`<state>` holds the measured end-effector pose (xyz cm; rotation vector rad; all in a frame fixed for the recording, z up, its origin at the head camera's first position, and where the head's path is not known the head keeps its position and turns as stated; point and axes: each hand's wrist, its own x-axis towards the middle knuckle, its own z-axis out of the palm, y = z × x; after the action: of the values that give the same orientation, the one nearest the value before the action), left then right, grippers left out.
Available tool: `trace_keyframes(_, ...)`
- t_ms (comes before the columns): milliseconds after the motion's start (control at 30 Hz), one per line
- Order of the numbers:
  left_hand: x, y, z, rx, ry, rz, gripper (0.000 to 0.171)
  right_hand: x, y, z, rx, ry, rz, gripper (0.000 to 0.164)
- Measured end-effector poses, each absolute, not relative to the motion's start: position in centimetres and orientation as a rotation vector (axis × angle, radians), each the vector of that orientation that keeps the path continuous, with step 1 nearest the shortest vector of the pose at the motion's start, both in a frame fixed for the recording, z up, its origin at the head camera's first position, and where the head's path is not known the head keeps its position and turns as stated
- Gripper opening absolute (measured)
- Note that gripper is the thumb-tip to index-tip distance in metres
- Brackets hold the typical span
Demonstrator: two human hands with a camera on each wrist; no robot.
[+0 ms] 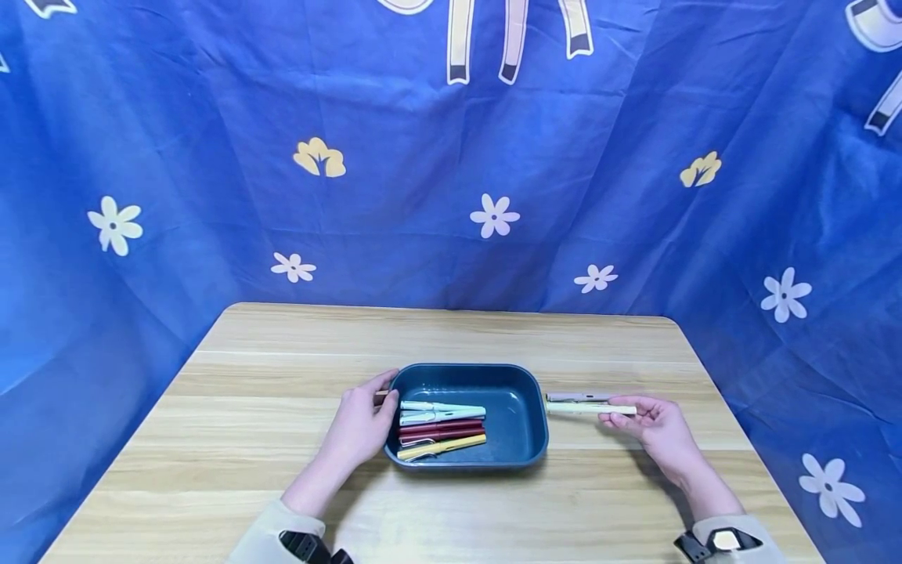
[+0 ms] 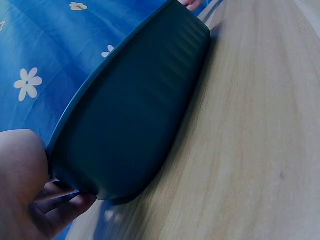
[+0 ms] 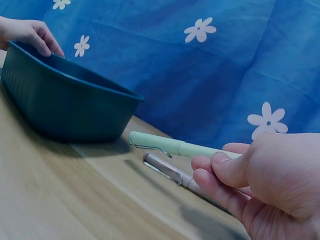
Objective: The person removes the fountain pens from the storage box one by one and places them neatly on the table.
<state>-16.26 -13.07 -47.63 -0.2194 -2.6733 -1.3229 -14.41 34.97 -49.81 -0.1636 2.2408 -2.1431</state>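
A dark teal plastic bin [image 1: 510, 427] stands on the wooden table. My left hand [image 1: 361, 427] grips its left end, thumb at the rim and fingers along the outside wall. Inside, pens lie side by side at the left: pale blue pens [image 1: 451, 413], dark red pens [image 1: 442, 432] and a yellow pen [image 1: 451, 446]. To the right of the bin, my right hand [image 1: 658, 431] pinches a pale green pen [image 3: 157, 142] between thumb and fingers, its clip end pointing at the bin. A silver-grey pen [image 3: 165, 169] lies on the table just beyond that hand, partly hidden by it.
The light wood table [image 1: 232, 439] has rounded far corners. A blue curtain [image 1: 395, 235] with white flowers hangs behind and along both sides. Wrist-worn devices sit on both sleeves.
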Motion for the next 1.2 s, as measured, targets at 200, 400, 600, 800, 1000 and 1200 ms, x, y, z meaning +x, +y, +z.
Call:
trace_keyframes(200,-16.2,-13.0,-47.4,-0.216,-2.685,-1.322,0.042,-14.5,35.3,-50.7,-0.144,2.219,-2.138,0.043)
trace_keyframes(400,-16.1,-13.0,-47.4,-0.221,-2.684,-1.318,0.042,-14.7,35.5,-51.1,-0.136,2.235,-2.128,0.041)
trace_keyframes(600,-16.2,-13.1,-47.3,-0.229,-2.686,-1.31,0.042,-14.8,35.7,-51.0,-0.13,2.299,-2.05,0.039)
trace_keyframes(800,-16.3,-13.1,-47.3,-0.231,-2.693,-1.303,0.042,-14.9,36.1,-50.8,-0.146,2.409,-1.922,0.034)
trace_keyframes(1000,-16.3,-13.1,-47.4,-0.237,-2.691,-1.289,0.042,-15.1,36.7,-50.8,-0.198,2.59,-1.761,0.028)
trace_keyframes(1200,-16.3,-13.1,-47.4,-0.227,-2.686,-1.313,0.042,-15.2,36.8,-51.3,-0.267,2.836,-1.571,0.021)
